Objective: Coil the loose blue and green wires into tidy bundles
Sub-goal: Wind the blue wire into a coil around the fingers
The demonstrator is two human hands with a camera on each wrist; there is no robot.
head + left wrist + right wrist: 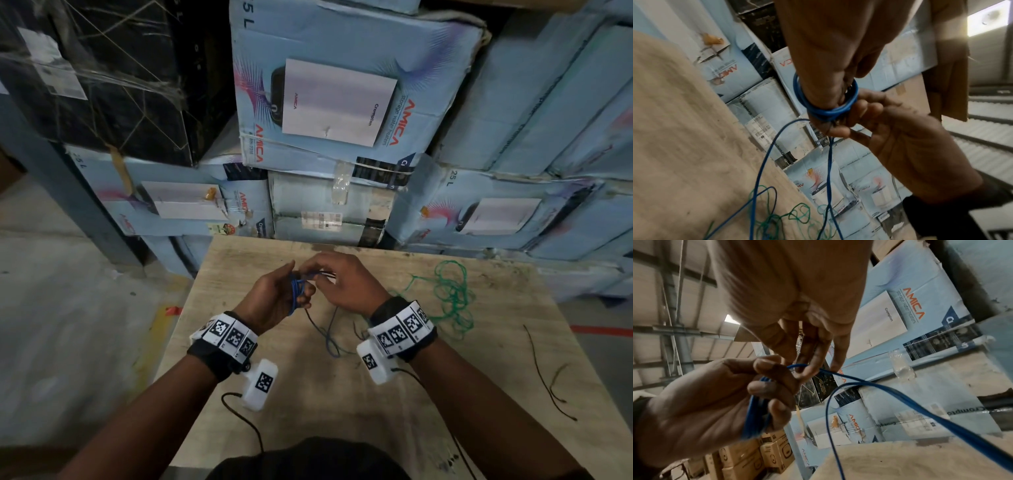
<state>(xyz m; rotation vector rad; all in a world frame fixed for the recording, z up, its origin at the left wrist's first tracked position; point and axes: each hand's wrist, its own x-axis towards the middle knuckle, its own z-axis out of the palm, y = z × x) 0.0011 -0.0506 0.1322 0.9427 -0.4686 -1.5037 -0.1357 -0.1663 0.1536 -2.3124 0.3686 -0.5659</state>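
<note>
Stacked pale-blue cardboard cartons [346, 102] back the worn wooden bench [342, 394]; tangled thin green wire [454, 298] lies loose beside the right hand [346, 284]. Left wrist view: left hand [826, 48] wears coiled thin blue wire [826, 112]. Right wrist view: left grip curls round the coil, right fingertips [807, 369] pinch its strand.

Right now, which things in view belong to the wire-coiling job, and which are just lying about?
Part of the job:
- blue wire, partly coiled around the left hand
- right hand, pinching the blue strand
- green wire, loose on the table

Lying about:
- thin dark wire scraps
- stacked water heater boxes
</note>
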